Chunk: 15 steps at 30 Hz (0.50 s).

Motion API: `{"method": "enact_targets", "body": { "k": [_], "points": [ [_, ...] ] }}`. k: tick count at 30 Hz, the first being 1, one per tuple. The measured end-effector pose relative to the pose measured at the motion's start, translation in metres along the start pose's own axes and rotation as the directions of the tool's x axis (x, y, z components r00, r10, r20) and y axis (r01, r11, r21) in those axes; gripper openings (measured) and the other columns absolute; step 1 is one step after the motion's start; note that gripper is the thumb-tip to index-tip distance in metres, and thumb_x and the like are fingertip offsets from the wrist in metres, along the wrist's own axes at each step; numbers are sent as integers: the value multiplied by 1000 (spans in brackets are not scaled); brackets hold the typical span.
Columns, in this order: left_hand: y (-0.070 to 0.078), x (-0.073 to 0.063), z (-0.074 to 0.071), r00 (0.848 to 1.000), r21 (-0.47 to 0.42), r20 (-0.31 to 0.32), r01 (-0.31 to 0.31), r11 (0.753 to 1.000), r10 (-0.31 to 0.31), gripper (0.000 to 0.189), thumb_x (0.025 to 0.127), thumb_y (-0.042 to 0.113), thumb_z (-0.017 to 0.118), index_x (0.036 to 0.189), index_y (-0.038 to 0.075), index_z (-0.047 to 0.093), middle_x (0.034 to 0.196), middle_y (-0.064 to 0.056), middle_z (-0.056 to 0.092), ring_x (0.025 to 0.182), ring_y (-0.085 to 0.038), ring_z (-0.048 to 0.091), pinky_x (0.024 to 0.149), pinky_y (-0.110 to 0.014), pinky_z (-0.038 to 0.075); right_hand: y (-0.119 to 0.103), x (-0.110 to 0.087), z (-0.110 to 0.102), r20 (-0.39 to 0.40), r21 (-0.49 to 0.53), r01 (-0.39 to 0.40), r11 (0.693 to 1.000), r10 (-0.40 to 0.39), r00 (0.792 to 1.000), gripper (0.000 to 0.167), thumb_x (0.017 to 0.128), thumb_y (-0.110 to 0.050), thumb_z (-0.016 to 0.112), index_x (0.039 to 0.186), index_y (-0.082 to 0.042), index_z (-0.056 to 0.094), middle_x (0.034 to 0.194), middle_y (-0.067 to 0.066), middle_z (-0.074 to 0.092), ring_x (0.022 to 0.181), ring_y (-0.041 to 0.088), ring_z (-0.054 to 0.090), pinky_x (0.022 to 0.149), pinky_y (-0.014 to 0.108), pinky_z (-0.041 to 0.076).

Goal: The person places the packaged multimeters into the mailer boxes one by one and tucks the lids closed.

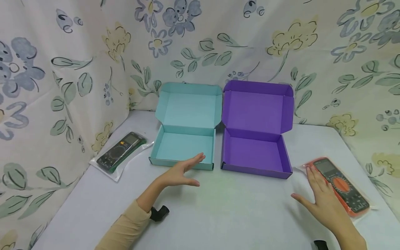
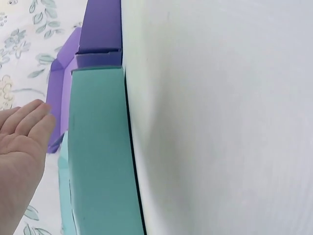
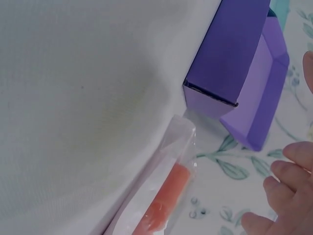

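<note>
My left hand (image 1: 178,174) hangs with straight fingers just in front of the open teal box (image 1: 184,164), and it holds nothing. In the left wrist view, the fingers (image 2: 35,120) stand apart from the box's front wall. My right hand (image 1: 326,205) has its fingers extended beside an orange multimeter (image 1: 340,184) in a clear plastic bag, overlapping its left edge in the head view. The right wrist view shows fingers (image 3: 286,181) apart from the bagged meter (image 3: 168,196). An open purple box (image 1: 256,171) stands between the hands, right of the teal one.
A black multimeter (image 1: 120,151) with a green edge lies in a clear bag at the left of the white table (image 1: 237,215). Both box lids are raised at the back. A floral curtain (image 1: 206,41) surrounds the table's back and sides.
</note>
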<state>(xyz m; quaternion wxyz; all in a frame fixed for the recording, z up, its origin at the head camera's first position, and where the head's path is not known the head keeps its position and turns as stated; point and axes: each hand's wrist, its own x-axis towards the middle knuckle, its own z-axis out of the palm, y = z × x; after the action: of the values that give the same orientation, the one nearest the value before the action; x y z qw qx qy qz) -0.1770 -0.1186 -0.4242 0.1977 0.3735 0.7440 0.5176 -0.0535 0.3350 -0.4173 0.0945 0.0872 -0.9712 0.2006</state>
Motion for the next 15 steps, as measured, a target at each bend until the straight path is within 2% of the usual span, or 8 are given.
{"method": "enact_targets", "body": {
  "k": [2,5,9,15],
  "points": [
    [0,2,2,1000,-33,11,-5,999,5,97,84,13,77,156,7,13,160,-6,21,146,-21,19,117,-40,22,1,0,-1,-7,10,0,1000,0,1000,97,90,-37,69,156,-3,6,162,16,1,146,41,2,113,62,-5],
    [2,6,5,999,-138,25,-24,990,28,97,84,9,76,156,4,11,160,-11,18,146,-24,18,116,-34,23,1,0,-2,-5,58,-21,998,22,1000,96,90,-34,69,157,-7,5,162,17,1,145,43,1,115,59,-5],
    [7,12,9,998,-297,14,-48,954,54,97,84,6,76,154,-2,10,159,-20,16,146,-30,17,115,-29,24,-2,2,-5,-16,123,-39,992,41,999,95,90,-30,69,157,-9,5,161,18,4,145,44,4,116,57,0],
    [10,23,20,999,-383,-25,-34,923,26,98,83,9,78,154,-1,11,159,-19,17,146,-27,19,114,-28,25,-7,5,-10,-46,125,-48,991,54,998,94,91,-30,69,157,-10,6,161,20,6,143,47,9,115,60,4]
  ]
}}
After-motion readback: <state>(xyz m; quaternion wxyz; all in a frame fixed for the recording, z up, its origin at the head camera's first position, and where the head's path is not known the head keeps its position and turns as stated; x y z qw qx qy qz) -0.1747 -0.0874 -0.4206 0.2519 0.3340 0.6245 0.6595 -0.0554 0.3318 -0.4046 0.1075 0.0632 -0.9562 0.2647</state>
